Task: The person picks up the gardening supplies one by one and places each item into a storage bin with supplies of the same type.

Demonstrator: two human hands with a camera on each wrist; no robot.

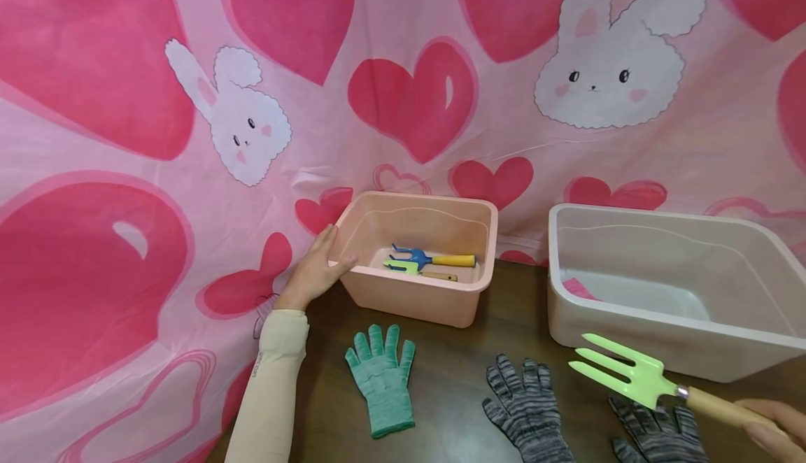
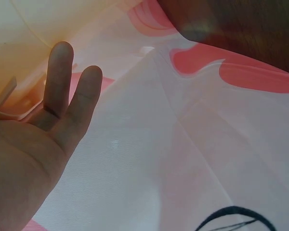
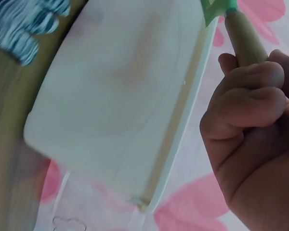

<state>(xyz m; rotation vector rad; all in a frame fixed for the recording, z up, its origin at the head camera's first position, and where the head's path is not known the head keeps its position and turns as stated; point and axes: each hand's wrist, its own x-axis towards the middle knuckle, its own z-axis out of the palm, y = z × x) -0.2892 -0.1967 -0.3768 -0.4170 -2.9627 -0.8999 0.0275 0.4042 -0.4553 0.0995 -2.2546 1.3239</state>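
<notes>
My right hand (image 1: 777, 424) grips the wooden handle of a light-green garden hand fork (image 1: 630, 372), its three tines pointing left. In the right wrist view, curled fingers (image 3: 248, 94) wrap that handle. At the left end of the peach bin (image 1: 409, 295), my left hand (image 1: 317, 271) rests against the rim, thumb at the front corner. Two of its fingers (image 2: 82, 103) look straight in the left wrist view; the others are partly hidden. Inside the peach bin lie a blue rake-like garden tool (image 1: 415, 258) with a yellow handle and a small green fork (image 1: 403, 266) with a wooden handle.
A whitish bin (image 1: 630, 323) with a pink piece (image 1: 578, 288) inside stands at the right. On the dark table (image 1: 453, 386) lie a green glove (image 1: 383, 379) and two grey striped gloves (image 1: 525, 403). A pink heart-and-rabbit cloth (image 1: 403, 1) hangs behind.
</notes>
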